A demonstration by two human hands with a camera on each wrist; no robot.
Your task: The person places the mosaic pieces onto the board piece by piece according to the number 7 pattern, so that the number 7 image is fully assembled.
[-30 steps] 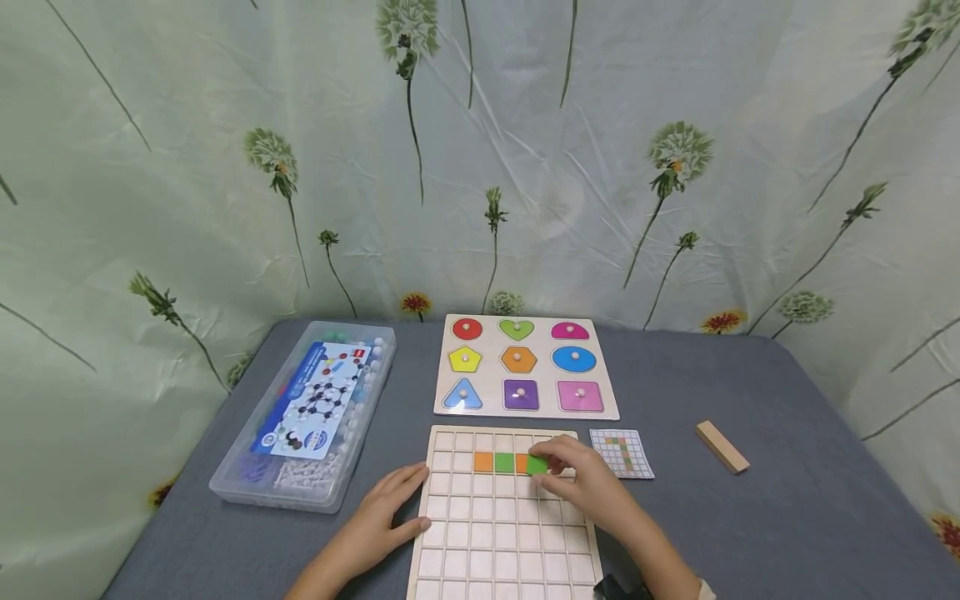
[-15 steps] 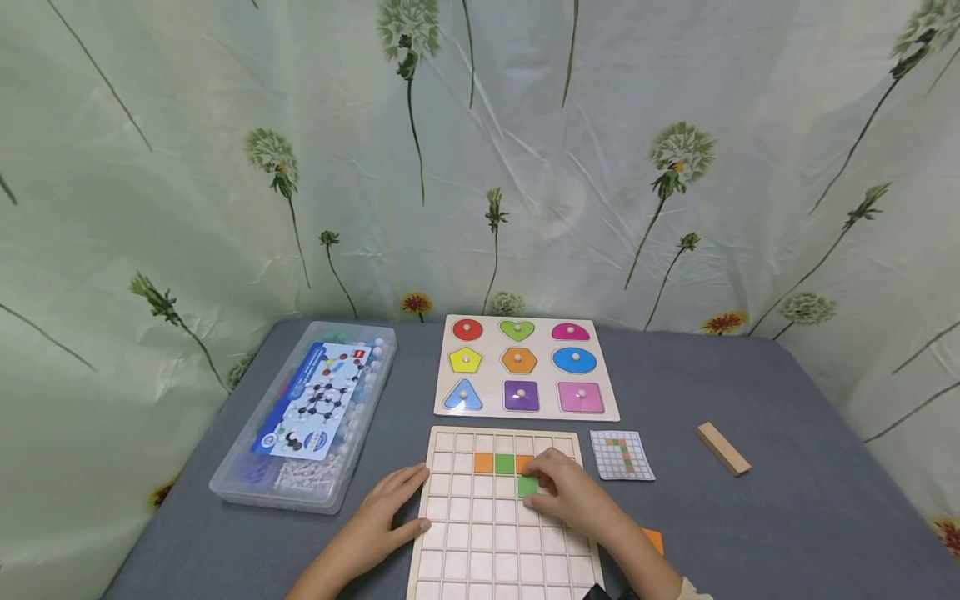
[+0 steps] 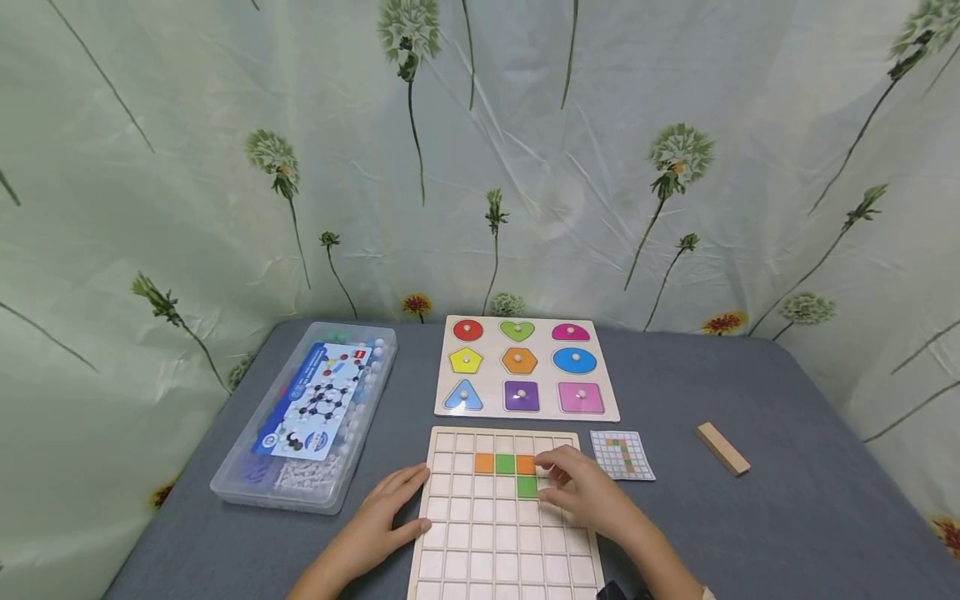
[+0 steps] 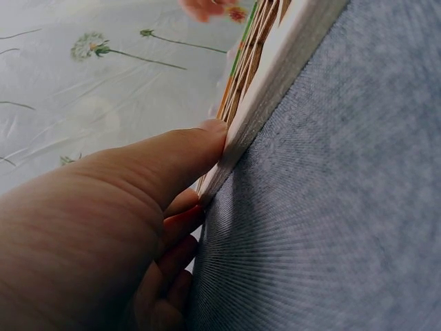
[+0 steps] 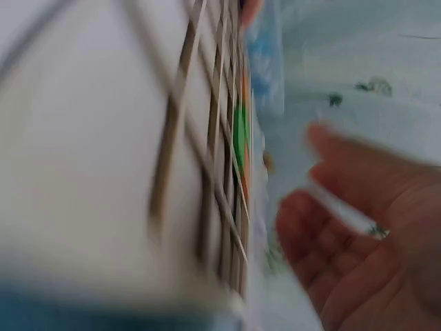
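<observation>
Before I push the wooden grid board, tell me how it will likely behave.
The wooden grid board will probably feel stiff: its edge looks solid and straight in the left wrist view. Lying flat, it should slide rather than tip, though the woven grey cloth may drag. The orange and green tiles should travel along, apparently seated between its ridges.

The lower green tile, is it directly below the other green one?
No, the lower green tile lies directly below the right-hand orange tile.

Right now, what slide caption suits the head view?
Left hand touches a pale wooden grid board holding two orange square tiles and two green square tiles; right hand beside them, empty.
</observation>
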